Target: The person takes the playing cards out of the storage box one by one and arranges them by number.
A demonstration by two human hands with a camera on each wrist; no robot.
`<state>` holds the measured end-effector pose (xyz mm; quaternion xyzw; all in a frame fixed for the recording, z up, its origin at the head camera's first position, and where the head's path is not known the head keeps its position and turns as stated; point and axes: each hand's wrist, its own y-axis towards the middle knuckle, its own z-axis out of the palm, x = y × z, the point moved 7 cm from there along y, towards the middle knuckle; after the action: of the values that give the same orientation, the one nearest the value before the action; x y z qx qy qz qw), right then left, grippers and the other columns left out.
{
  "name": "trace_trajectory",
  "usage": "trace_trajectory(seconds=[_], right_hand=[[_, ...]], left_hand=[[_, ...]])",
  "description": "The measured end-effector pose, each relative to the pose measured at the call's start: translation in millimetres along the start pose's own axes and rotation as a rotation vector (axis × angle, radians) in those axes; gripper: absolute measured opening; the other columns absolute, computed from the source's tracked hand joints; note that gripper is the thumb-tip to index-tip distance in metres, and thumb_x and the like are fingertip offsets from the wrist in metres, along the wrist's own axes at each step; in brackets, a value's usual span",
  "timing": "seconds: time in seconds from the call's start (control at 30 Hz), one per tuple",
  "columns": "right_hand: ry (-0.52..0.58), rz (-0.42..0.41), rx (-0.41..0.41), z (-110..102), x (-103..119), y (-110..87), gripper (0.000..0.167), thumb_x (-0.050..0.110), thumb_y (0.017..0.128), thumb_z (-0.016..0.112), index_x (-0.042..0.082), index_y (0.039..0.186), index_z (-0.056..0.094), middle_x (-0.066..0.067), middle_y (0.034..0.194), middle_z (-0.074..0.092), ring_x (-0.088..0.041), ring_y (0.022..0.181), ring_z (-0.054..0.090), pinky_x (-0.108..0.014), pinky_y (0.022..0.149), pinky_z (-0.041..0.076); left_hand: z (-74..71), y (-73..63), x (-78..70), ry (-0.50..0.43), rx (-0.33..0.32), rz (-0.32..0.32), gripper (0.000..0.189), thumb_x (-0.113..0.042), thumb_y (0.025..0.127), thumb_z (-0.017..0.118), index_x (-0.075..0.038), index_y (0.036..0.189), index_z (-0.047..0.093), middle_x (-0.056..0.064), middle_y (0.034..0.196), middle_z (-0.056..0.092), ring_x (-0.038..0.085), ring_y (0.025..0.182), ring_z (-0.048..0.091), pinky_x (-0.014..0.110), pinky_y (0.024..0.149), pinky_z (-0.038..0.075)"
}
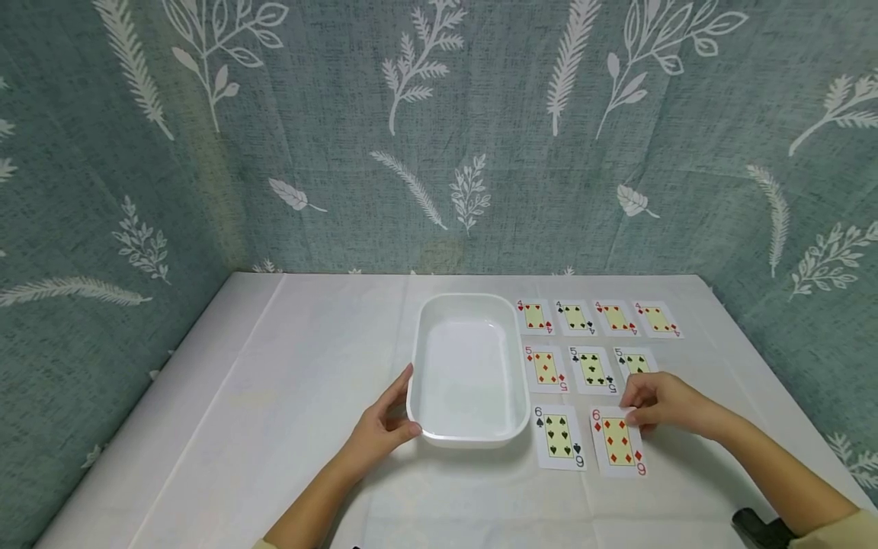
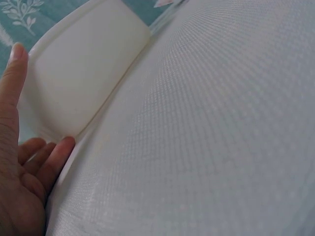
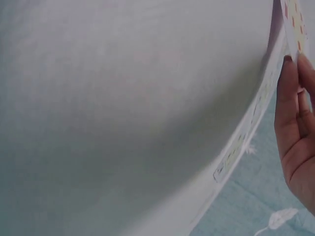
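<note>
My right hand (image 1: 668,404) pinches the six of diamonds (image 1: 619,442) near its upper right corner, thumb on the face. The right wrist view shows that card (image 3: 297,24) lifted edge-on between thumb and fingers. Directly left of it lies the six of spades (image 1: 559,436). My left hand (image 1: 377,427) rests against the near left side of a white rectangular tray (image 1: 469,441), thumb at the front corner and fingers spread along the side. In the left wrist view, fingertips of the left hand (image 2: 29,167) touch the tray's outer wall (image 2: 88,69) low at one corner.
Right of the tray lie face-up cards in rows: several fours at the back, such as the four of diamonds (image 1: 658,319), then the five of diamonds (image 1: 545,368), five of clubs (image 1: 592,370) and a black five (image 1: 635,360) partly behind my hand. Leaf-patterned cloth (image 1: 439,183) hangs behind the table.
</note>
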<state>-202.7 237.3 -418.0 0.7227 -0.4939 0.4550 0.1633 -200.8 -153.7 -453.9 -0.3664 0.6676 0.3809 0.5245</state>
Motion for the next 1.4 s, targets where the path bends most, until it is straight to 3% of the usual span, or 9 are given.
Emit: trace_trajectory(seconds=[0.63,0.93,1.13,1.4], right_hand=[[-0.134,0.097,-0.083,5,-7,6.9,0.015,0.003,0.078,0.072,0.004,0.083,0.058,-0.002,0.070,0.060,-0.013,0.061,0.055,-0.025,0.054,0.051],[-0.259,0.067,-0.122,3,-4,8.1,0.017,0.005,0.075,0.074,0.008,0.081,0.059,0.002,0.069,0.051,-0.006,0.061,0.047,-0.020,0.053,0.043],[-0.387,0.082,-0.155,2,0,8.6,0.019,0.010,0.074,0.078,0.011,0.082,0.061,0.004,0.072,0.053,-0.010,0.068,0.047,-0.021,0.057,0.042],[-0.482,-0.031,-0.229,1,22,10.1,0.030,0.024,0.077,0.077,0.008,0.099,0.066,0.003,0.087,0.062,-0.010,0.078,0.054,-0.026,0.067,0.049]], left_hand=[[0.7,0.3,1.3,0.002,0.002,0.005,0.080,-0.031,0.087,0.068,-0.025,0.152,0.021,0.023,0.143,0.039,0.036,0.112,0.055,0.025,0.085,0.051],[1.0,1.9,0.9,0.012,0.001,0.021,0.081,-0.029,0.088,0.068,-0.024,0.152,0.020,0.021,0.146,0.037,0.037,0.121,0.048,0.026,0.087,0.050],[-2.6,1.9,1.7,0.030,-0.022,0.012,0.092,-0.023,0.086,0.070,-0.014,0.153,0.007,0.016,0.150,0.033,0.032,0.127,0.044,0.025,0.089,0.049],[-8.1,0.4,-1.6,0.086,-0.070,0.029,0.089,-0.017,0.086,0.069,-0.005,0.152,0.011,0.018,0.149,0.035,0.036,0.130,0.041,0.023,0.088,0.050]])
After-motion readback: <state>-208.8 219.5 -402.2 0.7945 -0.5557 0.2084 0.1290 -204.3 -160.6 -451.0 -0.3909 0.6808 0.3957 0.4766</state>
